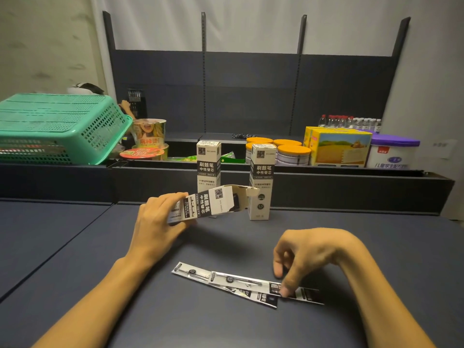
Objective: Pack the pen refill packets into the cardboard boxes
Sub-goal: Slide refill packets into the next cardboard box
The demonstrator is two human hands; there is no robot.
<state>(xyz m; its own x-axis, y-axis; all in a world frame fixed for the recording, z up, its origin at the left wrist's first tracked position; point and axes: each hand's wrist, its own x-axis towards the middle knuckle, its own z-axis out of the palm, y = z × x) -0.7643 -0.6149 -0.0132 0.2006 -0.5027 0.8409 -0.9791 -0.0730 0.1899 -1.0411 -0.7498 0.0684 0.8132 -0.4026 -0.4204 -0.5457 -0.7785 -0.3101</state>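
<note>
Nearest on the dark counter (75,247) lie the pen refill packets (247,285), long, thin and overlapping, and everything else can be placed from them. The right hand (308,254) comes down over their right end, fingers curled, with the fingertips (285,291) pressing on the printed label; whether it pinches a packet or only pins it down I cannot tell. Its knuckles hide part of that end.

Beyond the packets and to their left, the left hand (157,222) has its grip wrapped round the base of an open box (203,203), held tilted off the counter with its mouth turned right and its flaps (247,190) hanging loose. The mouth looks dark inside, and what it holds is not clear.

Behind the open box, further from the packets, two upright boxes (261,182) of the same black-and-white print stand closed on the counter; the left one is partly covered by the held box.

Past them runs a low dark wall, and behind it a shelf (190,139) crowded with goods: a green basket (62,129) tipped at far left, noodle cups (149,136) beside it, orange-lidded tins (288,151) straight beyond the packets, then a yellow carton (339,149), a purple-lidded tub (393,151) and water bottles (349,121) at far right. Another person's hand shows behind the basket.
</note>
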